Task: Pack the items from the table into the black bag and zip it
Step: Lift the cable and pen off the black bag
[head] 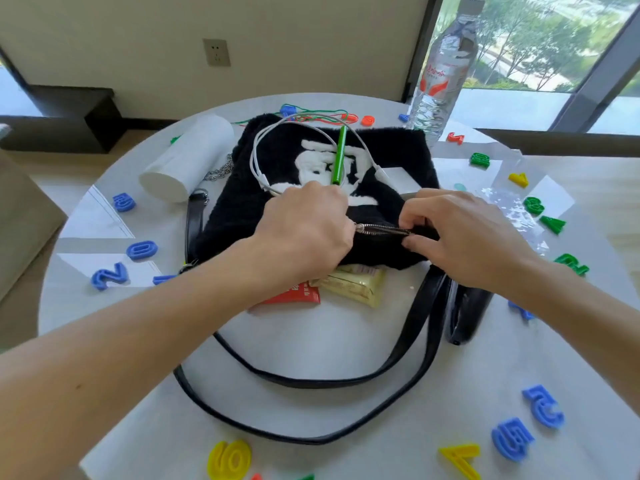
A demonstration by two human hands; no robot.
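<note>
The fuzzy black bag (239, 209), with a white motif, lies flat on the desk (311, 348) under both hands. The left hand (304, 230) grips it at one end of the zipper (381, 231), and the right hand (460, 233) pinches the other end.

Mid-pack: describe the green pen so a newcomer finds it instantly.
Start at the black fuzzy bag in the middle of the round table. On top of it, within a looped white cable, lies the green pen. It is the only straight green stick; the other green pieces are number shapes.
</note>
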